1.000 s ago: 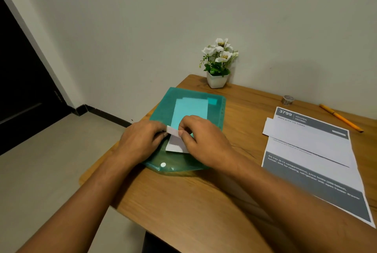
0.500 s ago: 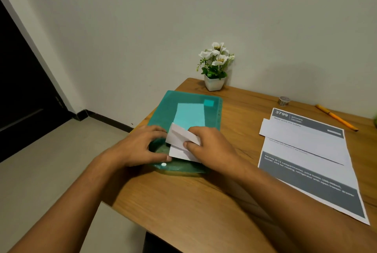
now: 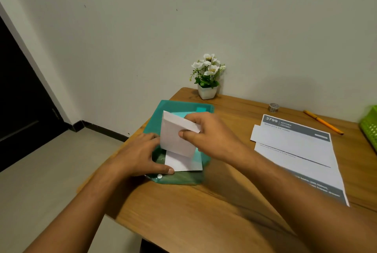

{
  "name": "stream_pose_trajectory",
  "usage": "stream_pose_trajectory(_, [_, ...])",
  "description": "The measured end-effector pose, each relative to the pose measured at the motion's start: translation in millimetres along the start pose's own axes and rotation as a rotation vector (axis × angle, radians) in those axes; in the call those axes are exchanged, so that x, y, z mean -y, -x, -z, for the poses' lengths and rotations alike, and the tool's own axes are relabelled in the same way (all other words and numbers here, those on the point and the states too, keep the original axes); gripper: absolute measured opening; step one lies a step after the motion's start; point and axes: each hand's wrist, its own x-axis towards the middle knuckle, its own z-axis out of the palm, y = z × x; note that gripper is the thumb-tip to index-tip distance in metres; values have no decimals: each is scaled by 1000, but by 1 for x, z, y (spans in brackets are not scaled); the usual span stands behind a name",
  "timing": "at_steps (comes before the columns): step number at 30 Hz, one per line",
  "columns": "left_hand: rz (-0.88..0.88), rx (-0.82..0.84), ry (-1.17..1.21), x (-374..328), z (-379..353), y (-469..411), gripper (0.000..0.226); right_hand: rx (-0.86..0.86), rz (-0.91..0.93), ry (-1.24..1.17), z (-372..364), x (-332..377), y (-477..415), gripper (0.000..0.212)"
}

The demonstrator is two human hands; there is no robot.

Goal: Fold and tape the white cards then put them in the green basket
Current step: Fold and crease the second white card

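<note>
Your right hand (image 3: 212, 138) pinches a white card (image 3: 175, 138) between thumb and fingers, tilting it up over the teal folder (image 3: 163, 114). Your left hand (image 3: 140, 154) lies flat on the folder's left side, thumb stretched out, gripping nothing and pinning it to the bench (image 3: 204, 212). Its fingertips are hidden behind the card. A second card (image 3: 183, 164) pokes out at the folder's near end, just under the raised one.

It looks like you're drawing the card out, so press firmly and pull slowly and straight. That glossy, limp plastic probably wants to slide, and thin matte paper may crease if it snags the lip. The card is crisp-edged and bends where you pinch.

Well right of the folder sits a small shiny tape roll (image 3: 273, 107). Farther right is the green lattice-walled basket (image 3: 370, 128).
</note>
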Motion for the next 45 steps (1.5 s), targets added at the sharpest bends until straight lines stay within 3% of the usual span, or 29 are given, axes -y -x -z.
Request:
stream_pose_trajectory(9, [41, -107, -127, -17, 2, -1, 67, -225, 165, -70, 81, 20, 1, 7])
stream_pose_trajectory(15, [70, -78, -109, -25, 12, -9, 39, -414, 233, -108, 119, 12, 11, 9])
stream_pose_trajectory(20, [39, -54, 148, -40, 29, -20, 37, -566, 218, -103, 135, -9, 24, 9])
stream_pose_trajectory(24, [-98, -323, 307, -87, 36, -33, 34, -681, 220, -25, 141, -27, 37, 11])
stream_pose_trajectory(26, [-147, -307, 611, -121, 36, -40, 40, -698, 225, 12, 141, -37, 44, 15])
stream_pose_trajectory(28, [-109, -130, 1008, -156, 31, -49, 45, -680, 223, 47, 140, -49, 52, 21])
stream_pose_trajectory(31, [-54, -7, 1321, -196, 18, -66, 47, -621, 184, 83, 135, -66, 67, 26])
stream_pose_trajectory(37, [84, -3, 1682, -238, -12, -91, 59, -486, 81, 134, 139, -108, 103, 25])
stream_pose_trajectory(40, [119, -67, 1671, -245, -27, -102, 83, -447, -61, 86, 137, -128, 115, 33])
stream_pose_trajectory(42, [98, -101, 1621, -247, -35, -110, 70, -507, -182, -55, 133, -135, 118, 45])
stream_pose_trajectory(45, [101, -184, 1437, -243, -47, -124, 40, -560, -405, -529, 124, -139, 116, 56])
